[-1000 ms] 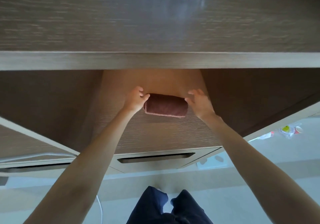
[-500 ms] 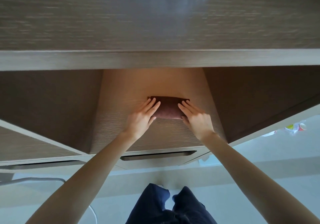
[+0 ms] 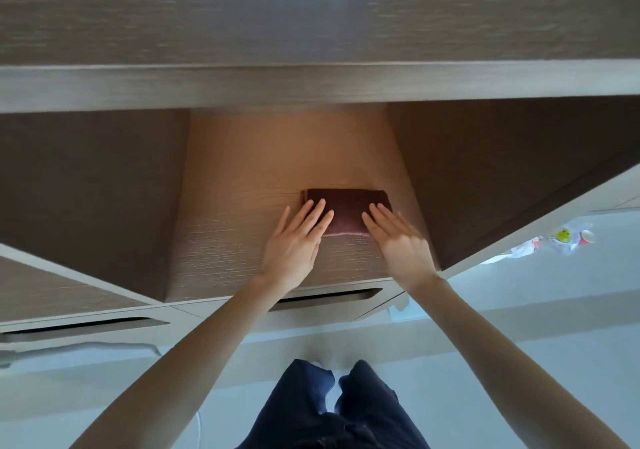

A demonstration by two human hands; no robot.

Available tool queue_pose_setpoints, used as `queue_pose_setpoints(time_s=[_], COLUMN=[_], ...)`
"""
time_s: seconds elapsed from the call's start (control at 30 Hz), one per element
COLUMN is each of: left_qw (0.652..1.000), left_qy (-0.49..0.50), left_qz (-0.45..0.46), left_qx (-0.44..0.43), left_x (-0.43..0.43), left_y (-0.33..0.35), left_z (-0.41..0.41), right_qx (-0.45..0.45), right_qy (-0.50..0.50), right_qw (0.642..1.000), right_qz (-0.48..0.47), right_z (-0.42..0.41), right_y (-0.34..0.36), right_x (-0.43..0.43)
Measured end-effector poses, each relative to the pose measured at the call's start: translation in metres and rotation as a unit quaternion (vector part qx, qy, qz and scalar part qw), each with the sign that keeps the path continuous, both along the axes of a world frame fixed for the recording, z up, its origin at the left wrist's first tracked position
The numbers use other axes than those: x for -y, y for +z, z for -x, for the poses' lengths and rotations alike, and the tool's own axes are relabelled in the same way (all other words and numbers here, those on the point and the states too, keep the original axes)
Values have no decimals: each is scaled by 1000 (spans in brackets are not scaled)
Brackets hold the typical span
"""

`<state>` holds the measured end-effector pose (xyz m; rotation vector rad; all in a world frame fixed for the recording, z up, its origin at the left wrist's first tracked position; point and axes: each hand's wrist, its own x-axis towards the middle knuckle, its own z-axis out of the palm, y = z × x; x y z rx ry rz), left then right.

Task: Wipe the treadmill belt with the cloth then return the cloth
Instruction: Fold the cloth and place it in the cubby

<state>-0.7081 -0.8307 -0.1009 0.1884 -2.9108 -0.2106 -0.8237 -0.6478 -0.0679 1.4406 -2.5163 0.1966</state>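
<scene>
folded dark brown cloth (image 3: 348, 211) lies flat on floor of open wooden cubby (image 3: 239, 237), near frame centre, below countertop (image 3: 311, 15) at 12 o'clock. left hand (image 3: 294, 240) at cloth's 8 o'clock: fingers straight, slightly spread, tips resting on cloth's left part. right hand (image 3: 398, 240) at cloth's 4 o'clock: fingers straight, close together, tips on cloth's right edge. neither hand grips. drawer slot (image 3: 329, 298) at 6 o'clock of hands. litter (image 3: 564, 237) on floor at 3 o'clock.
</scene>
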Motion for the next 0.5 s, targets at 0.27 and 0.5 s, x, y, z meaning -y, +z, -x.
queue_pose_setpoints(time_s=[0.27, 0.5], left_qw=[1000, 999], left_qy=[11, 22], left_qz=[-16, -32], left_qx=[22, 9], left_x=[8, 23], left_y=[2, 2], left_z=[51, 93], right_qx=[94, 105], right_qy=[-94, -111], right_qw=[983, 987], right_qz=[-125, -51], right_z=[43, 80], right_y=[2, -3], right_x=[20, 39])
